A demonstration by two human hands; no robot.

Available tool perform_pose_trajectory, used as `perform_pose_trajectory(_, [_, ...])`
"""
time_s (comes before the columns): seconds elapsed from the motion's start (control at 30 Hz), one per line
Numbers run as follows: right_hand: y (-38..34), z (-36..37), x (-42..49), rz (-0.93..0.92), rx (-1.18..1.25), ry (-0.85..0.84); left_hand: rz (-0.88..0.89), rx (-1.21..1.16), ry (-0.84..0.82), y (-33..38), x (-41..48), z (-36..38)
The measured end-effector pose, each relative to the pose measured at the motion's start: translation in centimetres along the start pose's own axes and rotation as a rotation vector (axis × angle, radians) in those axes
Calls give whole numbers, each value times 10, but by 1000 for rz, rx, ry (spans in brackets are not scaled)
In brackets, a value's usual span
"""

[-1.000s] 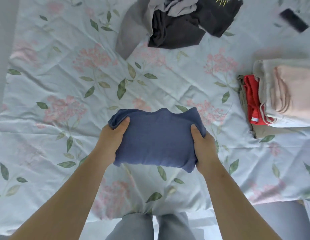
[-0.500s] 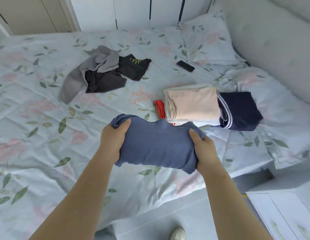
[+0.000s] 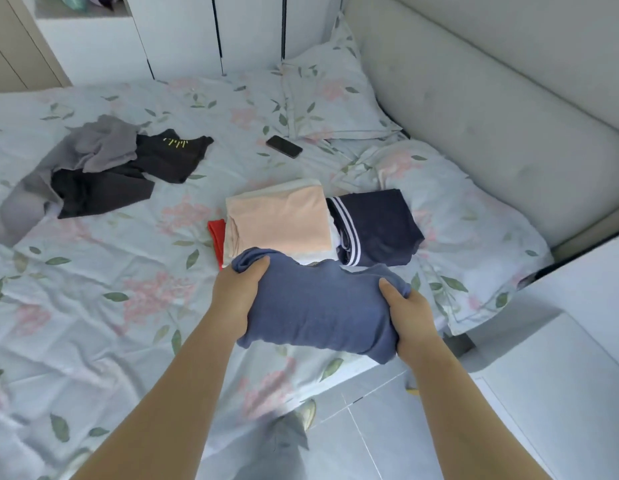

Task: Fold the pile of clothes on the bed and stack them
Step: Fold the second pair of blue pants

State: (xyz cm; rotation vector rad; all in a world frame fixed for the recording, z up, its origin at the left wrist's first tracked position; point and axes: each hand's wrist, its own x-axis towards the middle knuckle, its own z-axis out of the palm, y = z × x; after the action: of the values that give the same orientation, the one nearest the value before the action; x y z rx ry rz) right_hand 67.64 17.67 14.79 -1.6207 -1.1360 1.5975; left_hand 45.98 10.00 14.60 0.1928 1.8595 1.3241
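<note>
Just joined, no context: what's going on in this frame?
A person is folding laundry at a bed. The left hand and right hand grip a folded blue garment by its ends, holding it in front of the folded stack, whose top piece is peach. A folded navy garment lies beside the stack. A grey and black unfolded pile lies farther left.
</note>
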Motion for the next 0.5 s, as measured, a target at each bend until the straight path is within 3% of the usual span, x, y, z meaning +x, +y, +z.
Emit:
perform_pose_trajectory(0.23, [-32, -41, 96, -6, -37, 86, -22, 56, -52, 30, 54, 99])
perform_pose_trajectory(0.5, [-66, -85, 192, -14, -105, 52, -7, 122, -144, 63, 99, 194])
